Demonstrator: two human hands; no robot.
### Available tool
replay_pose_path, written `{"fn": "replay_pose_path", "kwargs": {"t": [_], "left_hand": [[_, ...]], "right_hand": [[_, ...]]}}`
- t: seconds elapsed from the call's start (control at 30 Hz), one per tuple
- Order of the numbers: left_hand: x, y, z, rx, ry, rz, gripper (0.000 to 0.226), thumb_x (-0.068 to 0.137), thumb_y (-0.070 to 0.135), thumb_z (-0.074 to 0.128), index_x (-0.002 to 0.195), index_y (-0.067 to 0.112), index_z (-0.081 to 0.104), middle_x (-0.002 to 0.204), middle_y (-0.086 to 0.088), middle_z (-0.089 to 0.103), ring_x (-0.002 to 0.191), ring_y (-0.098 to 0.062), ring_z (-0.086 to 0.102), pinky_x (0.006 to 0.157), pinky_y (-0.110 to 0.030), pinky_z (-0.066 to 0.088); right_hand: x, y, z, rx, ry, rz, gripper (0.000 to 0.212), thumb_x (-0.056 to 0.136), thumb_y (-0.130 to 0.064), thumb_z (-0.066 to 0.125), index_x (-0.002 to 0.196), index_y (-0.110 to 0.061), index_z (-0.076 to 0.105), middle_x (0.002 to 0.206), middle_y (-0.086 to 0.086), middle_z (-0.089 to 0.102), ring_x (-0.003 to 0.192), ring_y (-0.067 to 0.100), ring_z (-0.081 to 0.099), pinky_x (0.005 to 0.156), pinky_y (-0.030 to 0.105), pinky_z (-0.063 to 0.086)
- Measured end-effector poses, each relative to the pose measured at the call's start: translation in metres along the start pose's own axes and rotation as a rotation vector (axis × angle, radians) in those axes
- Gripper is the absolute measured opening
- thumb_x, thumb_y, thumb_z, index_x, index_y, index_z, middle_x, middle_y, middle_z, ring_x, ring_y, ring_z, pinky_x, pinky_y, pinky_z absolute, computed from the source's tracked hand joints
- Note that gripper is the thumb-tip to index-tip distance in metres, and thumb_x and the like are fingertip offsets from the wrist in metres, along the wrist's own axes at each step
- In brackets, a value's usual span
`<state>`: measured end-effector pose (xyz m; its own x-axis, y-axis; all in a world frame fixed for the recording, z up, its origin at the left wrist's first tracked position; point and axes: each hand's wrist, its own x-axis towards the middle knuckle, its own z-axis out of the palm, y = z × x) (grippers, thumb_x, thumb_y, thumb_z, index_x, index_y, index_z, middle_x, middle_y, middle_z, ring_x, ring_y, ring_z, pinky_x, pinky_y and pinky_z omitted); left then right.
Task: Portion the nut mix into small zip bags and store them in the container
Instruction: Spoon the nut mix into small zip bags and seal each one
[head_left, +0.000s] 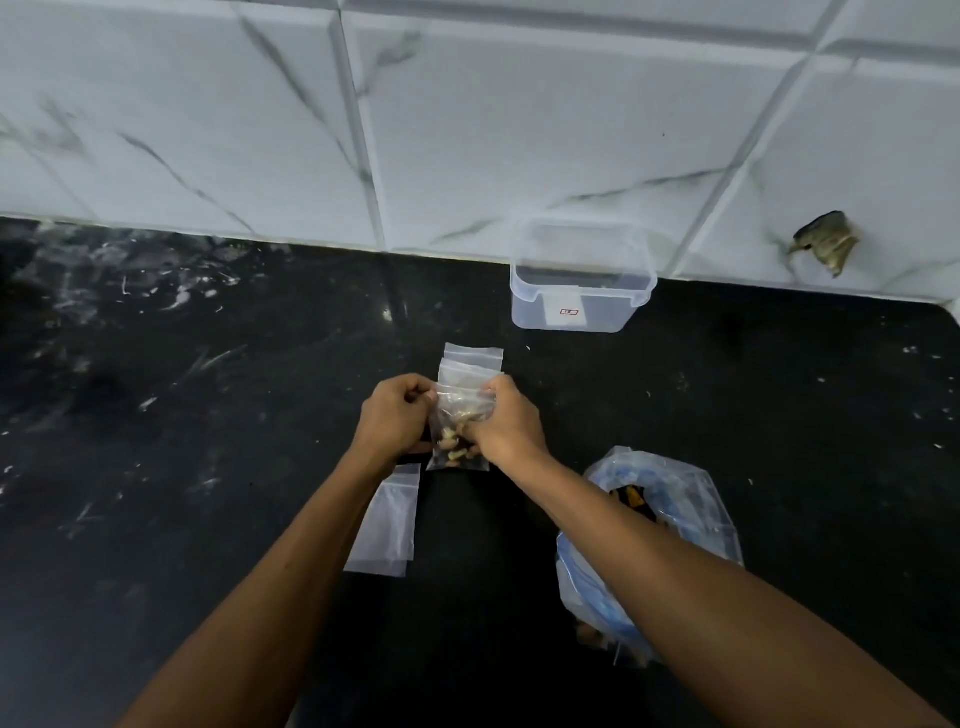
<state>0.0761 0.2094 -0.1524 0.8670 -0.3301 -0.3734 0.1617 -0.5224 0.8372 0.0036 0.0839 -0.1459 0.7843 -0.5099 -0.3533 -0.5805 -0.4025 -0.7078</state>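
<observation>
Both hands (397, 410) (506, 415) pinch filled zip bag (460, 434).

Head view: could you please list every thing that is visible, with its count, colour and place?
filled zip bag: one, clear with nuts inside, held above the counter centre
empty zip bags: a few, clear, behind the hands
more empty zip bags: about two, clear, under the left forearm
nut mix bag: one, clear and bluish, under the right forearm
container: one, clear, lidless, by the wall
counter: black
wall tiles: white marble
left hand, right hand: fingers pinch the filled zip bag's top
</observation>
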Motion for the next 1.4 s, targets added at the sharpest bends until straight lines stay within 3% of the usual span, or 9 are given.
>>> {"fn": "replay_pose_path", "kwargs": {"t": [0.13,0.4,0.53,0.73,0.9,1.0,1.17,1.27,1.4], "left_hand": [[-0.002,-0.005,0.004,0.022,0.013,0.008,0.015,0.101,0.016,0.052,0.100,0.019,0.067,0.093,-0.009,0.070,0.084,-0.023,0.070,0.057,-0.028,0.058],[-0.008,-0.002,0.003,0.005,0.071,0.011,0.012,0.100,0.018,0.055,0.107,0.018,0.065,0.099,-0.002,0.069,0.087,-0.018,0.070,0.073,-0.040,0.063],[-0.023,-0.005,-0.010,0.059,0.114,0.050,0.023,0.100,0.017,0.055,0.122,0.016,0.063,0.110,0.003,0.064,0.096,-0.013,0.064,0.085,-0.040,0.060],[-0.066,-0.020,-0.040,0.074,0.250,0.081,0.028,0.099,0.017,0.055,0.127,0.017,0.061,0.114,0.006,0.060,0.096,-0.010,0.062,0.077,-0.028,0.056],[-0.108,-0.041,-0.050,0.110,0.291,0.043,0.023,0.099,0.020,0.056,0.121,0.020,0.065,0.111,0.003,0.066,0.089,-0.008,0.064,0.066,-0.019,0.048],[-0.126,-0.054,-0.044,0.175,0.282,0.046,0.022,0.098,0.019,0.058,0.118,0.019,0.067,0.118,-0.001,0.067,0.099,-0.012,0.063,0.082,-0.030,0.055],[-0.144,-0.076,-0.025,0.340,0.260,0.111,0.023,0.098,0.017,0.057,0.118,0.018,0.069,0.123,0.000,0.067,0.096,-0.003,0.058,0.075,-0.014,0.047],[-0.151,-0.081,-0.020,0.425,0.218,0.131,0.023,0.099,0.016,0.055,0.116,0.020,0.070,0.121,0.001,0.068,0.104,-0.010,0.064,0.087,-0.027,0.054],[-0.152,-0.084,-0.018,0.494,0.208,0.158,0.022,0.098,0.015,0.053,0.108,0.021,0.072,0.116,0.001,0.070,0.101,-0.013,0.065,0.084,-0.033,0.056]], "right_hand": [[-0.001,0.000,0.004,-0.014,0.037,0.008,0.046,0.079,-0.020,0.075,0.116,-0.018,0.049,0.115,0.007,0.056,0.102,0.023,0.059,0.083,0.036,0.055],[-0.006,0.002,0.002,0.017,0.043,0.005,0.051,0.079,-0.021,0.075,0.120,-0.023,0.043,0.117,0.006,0.052,0.104,0.023,0.057,0.080,0.034,0.054],[-0.018,0.005,-0.010,0.025,0.059,-0.007,0.054,0.082,-0.022,0.073,0.125,-0.025,0.040,0.120,0.002,0.047,0.103,0.020,0.055,0.077,0.028,0.046],[-0.041,0.002,-0.025,0.011,0.125,-0.089,0.022,0.088,-0.023,0.065,0.107,-0.023,0.054,0.101,-0.004,0.058,0.090,0.013,0.059,0.062,0.020,0.043],[-0.064,-0.003,-0.008,0.012,0.063,-0.124,0.002,0.090,-0.021,0.062,0.090,-0.021,0.064,0.087,-0.007,0.065,0.077,0.009,0.062,0.055,0.017,0.044],[-0.075,-0.006,0.011,-0.040,-0.037,-0.111,0.006,0.090,-0.022,0.062,0.089,-0.019,0.067,0.083,-0.002,0.068,0.073,0.013,0.066,0.061,0.027,0.054],[-0.082,-0.005,0.041,-0.185,-0.160,-0.119,0.018,0.087,-0.020,0.063,0.105,-0.018,0.063,0.104,0.003,0.065,0.092,0.020,0.064,0.080,0.038,0.057],[-0.083,-0.005,0.052,-0.248,-0.198,-0.150,0.038,0.088,-0.020,0.062,0.124,-0.022,0.051,0.118,0.006,0.061,0.108,0.026,0.060,0.087,0.038,0.053],[-0.080,-0.005,0.061,-0.356,-0.199,-0.184,0.044,0.088,-0.022,0.064,0.128,-0.019,0.047,0.125,0.010,0.058,0.114,0.029,0.057,0.090,0.040,0.051]]}}
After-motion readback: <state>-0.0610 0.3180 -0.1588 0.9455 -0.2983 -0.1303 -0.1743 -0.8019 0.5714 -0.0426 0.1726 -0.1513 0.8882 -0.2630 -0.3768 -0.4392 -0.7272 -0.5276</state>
